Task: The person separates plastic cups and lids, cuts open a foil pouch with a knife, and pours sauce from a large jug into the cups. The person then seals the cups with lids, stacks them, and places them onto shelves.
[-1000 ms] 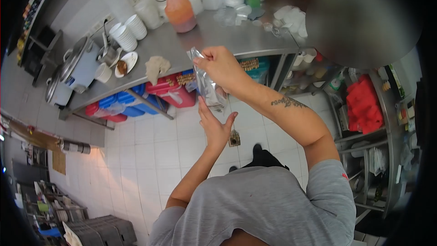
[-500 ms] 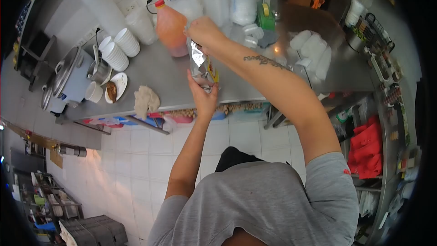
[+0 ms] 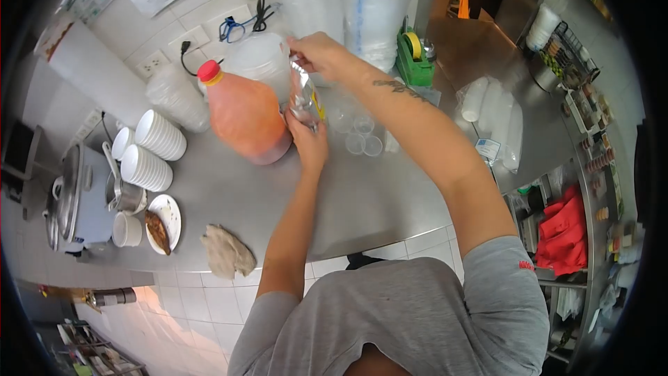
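A silver foil pouch (image 3: 303,94) with a yellow and red printed side is upright between my hands, above the steel counter (image 3: 236,198). My left hand (image 3: 311,145) is wrapped around its lower part. The fingers of my right hand (image 3: 319,53) are closed on its top edge. Just left of the pouch stands a big plastic jug (image 3: 247,118) of orange liquid with a red cap. Small clear plastic cups (image 3: 363,136) sit on the counter to the right of my left hand. What is inside the pouch is hidden.
At left are stacked white cups (image 3: 147,167), a plate (image 3: 170,219) with a brown food piece, and a large lidded pot (image 3: 90,195). A beige cloth (image 3: 226,252) lies at the front edge. A green tape dispenser (image 3: 415,59) and bagged white cups (image 3: 492,115) are right.
My view has come closer to the counter, showing more wall and less floor. Both hands keep their hold on the pouch. The jug now appears further left of them.
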